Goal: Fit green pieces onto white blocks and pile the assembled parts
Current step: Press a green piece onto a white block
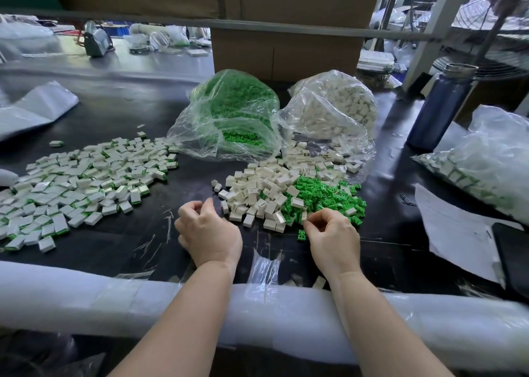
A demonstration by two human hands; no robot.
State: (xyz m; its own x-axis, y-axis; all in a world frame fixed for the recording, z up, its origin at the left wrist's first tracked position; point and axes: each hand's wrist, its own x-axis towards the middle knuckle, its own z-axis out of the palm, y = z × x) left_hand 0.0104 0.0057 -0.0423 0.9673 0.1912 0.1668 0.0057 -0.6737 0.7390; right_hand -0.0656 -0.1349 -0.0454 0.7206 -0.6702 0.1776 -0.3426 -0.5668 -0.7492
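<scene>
- Foam padding wraps the near edge of the black table; both forearms cross over it.
- Far left, a wide pile of assembled parts, white blocks with green showing at their edges, spreads over the table.
- Left hand rests on the table just right of that pile, fingers curled in towards the palm; whether they hold anything cannot be told.
- White blocks lie loose in a heap just beyond the hands, spilling from the mouth of the white bag.
- Green pieces lie in a heap touching the right side of the white blocks; a few white blocks sit on top of them.
- Right hand is at the near edge of the green heap, thumb and fingertips pinching a small pale part; exactly which part cannot be told.
- One green piece lies alone on the table beside the right hand.
- Behind the heaps, a clear green bag stands left of the white bag, with a cardboard box behind both.
- Right of these stands a blue bottle, then a bag of assembled parts and paper.
</scene>
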